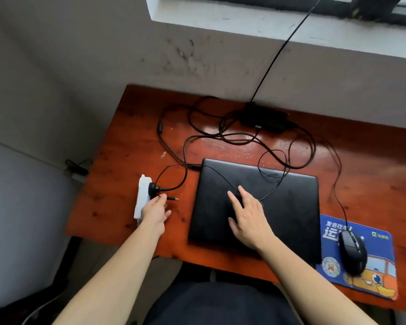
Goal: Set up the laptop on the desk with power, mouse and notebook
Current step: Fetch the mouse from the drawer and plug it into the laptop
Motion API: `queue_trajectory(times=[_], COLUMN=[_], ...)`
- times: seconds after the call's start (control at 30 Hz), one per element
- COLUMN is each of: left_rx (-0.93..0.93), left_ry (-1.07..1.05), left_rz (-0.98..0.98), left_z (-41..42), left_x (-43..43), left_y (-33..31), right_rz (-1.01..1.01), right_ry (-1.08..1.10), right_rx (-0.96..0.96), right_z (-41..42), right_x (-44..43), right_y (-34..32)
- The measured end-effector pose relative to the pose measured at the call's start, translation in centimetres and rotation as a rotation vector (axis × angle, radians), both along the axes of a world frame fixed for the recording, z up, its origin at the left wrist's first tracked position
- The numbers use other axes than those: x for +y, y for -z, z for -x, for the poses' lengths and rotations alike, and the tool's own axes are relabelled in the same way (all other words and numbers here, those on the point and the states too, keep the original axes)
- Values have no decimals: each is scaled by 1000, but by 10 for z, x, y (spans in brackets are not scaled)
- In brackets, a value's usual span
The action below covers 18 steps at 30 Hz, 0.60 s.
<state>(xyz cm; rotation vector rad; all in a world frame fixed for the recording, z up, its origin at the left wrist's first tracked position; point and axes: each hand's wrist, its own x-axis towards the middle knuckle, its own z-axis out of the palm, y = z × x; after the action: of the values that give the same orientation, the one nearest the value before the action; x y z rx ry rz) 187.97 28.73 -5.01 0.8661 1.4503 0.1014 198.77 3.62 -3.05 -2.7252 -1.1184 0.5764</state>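
Observation:
A closed black laptop (279, 202) lies in the middle of the red-brown desk (127, 146). My right hand (249, 216) rests flat on its lid, fingers spread. My left hand (154, 212) pinches the charger's thin barrel connector (172, 198), whose tip points right, just left of the laptop. A black plug (153, 186) sits in a white power strip (141, 198) at the desk's left edge. The black power brick (264, 118) lies at the back among loops of cable. A black wired mouse (352, 252) sits on a blue mouse pad (375, 277) at the right. No notebook is in view.
Tangled black cables (197, 137) cover the back of the desk, and one thin cable crosses the laptop lid. Another cable (281, 50) runs up the wall to the window ledge. The wall stands right behind the desk. My lap is below the front edge.

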Motion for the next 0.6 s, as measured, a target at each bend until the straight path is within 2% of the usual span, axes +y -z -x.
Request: queue_trajectory(times=[0.13,0.23,0.33,0.47,0.6], left_rx=[64,44,60,67,3], left_ry=[-110,-154,-173,-123,13], left_rz=[-23,-26,-101,-189,-178], left_z=[4,5,12,31,29], left_x=[-4,4,18,23,5], left_y=[-7,-8,-8,-8,-4], right_rz=[-71,-106,-111,-95,-164], right_ry=[-26,-119,-140,-82,-37], right_rx=[43,30,21,-102,-180], right_z=[-5,-14,-20,-11,-11], right_x=[10,24,39,49,50], right_y=[12,26,45,61,68])
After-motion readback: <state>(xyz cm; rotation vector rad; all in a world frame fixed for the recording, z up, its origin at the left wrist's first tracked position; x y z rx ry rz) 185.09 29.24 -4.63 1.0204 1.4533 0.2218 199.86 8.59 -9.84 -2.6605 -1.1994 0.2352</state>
